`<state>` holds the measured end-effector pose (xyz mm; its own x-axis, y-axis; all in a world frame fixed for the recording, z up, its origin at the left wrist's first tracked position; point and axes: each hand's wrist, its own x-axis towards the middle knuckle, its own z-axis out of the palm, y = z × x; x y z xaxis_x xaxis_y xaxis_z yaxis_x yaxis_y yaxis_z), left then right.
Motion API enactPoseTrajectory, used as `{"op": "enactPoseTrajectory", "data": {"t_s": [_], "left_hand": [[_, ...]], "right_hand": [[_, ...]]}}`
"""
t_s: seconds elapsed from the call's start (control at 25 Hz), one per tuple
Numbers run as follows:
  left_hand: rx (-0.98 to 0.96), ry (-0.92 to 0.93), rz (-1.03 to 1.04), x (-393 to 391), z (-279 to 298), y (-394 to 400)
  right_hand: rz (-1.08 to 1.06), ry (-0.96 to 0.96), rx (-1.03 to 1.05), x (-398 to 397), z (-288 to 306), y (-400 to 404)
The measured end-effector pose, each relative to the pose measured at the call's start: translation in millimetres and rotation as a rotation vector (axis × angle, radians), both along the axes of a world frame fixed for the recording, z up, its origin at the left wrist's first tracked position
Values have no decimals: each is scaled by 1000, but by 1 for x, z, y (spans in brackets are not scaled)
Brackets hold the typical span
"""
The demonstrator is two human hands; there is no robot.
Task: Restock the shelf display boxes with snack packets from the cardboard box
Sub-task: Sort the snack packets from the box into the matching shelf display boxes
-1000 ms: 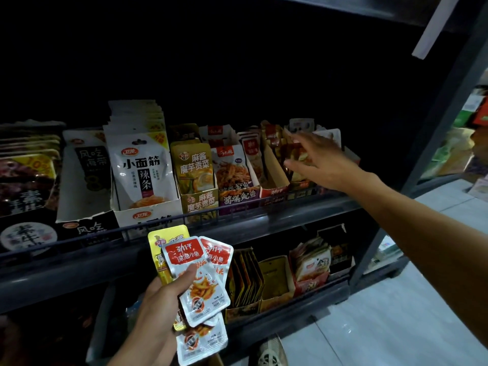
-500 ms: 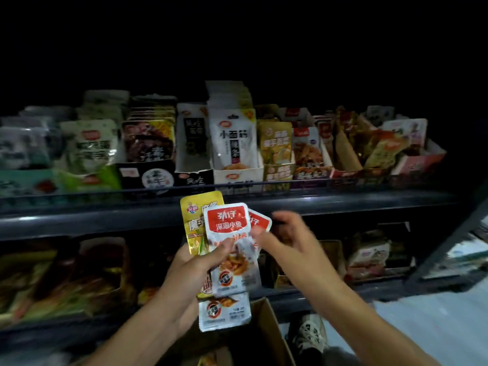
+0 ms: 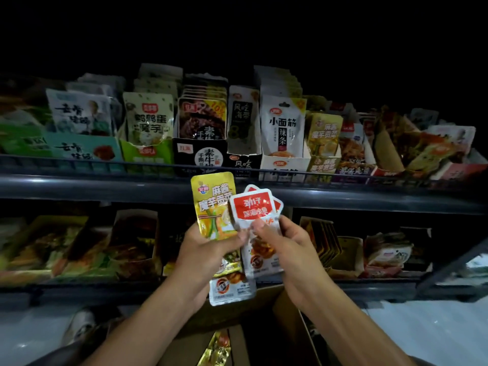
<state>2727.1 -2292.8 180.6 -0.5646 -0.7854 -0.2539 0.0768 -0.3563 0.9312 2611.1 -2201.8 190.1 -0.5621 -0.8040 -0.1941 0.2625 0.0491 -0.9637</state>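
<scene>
Red-topped packets [image 3: 255,207] were pinched by the right hand [image 3: 287,247], likely to peel one off the fan that the left hand [image 3: 208,253] gripped beside a gold packet [image 3: 214,204].

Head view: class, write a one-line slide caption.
Both hands, left hand and right hand, hold snack packets before the shelf.
</scene>
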Motion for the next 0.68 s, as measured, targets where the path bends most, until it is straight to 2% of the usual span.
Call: {"op": "enactPoseTrajectory", "data": {"t_s": [0.16, 0.24, 0.44, 0.56, 0.68], "left_hand": [[53, 67, 25, -6, 1, 1], [33, 68, 14, -10, 1, 6], [6, 62, 2, -20, 1, 6], [-65, 66, -64, -46, 14, 15], [-178, 38, -162, -84, 30, 33]], "right_hand": [[-140, -201, -35, -8, -2, 4], [-178, -228, -44, -15, 0, 9], [-361, -166, -192, -49, 21, 30], [-316, -107, -170, -60, 28, 39], [-216, 128, -58, -64, 38, 43]]}}
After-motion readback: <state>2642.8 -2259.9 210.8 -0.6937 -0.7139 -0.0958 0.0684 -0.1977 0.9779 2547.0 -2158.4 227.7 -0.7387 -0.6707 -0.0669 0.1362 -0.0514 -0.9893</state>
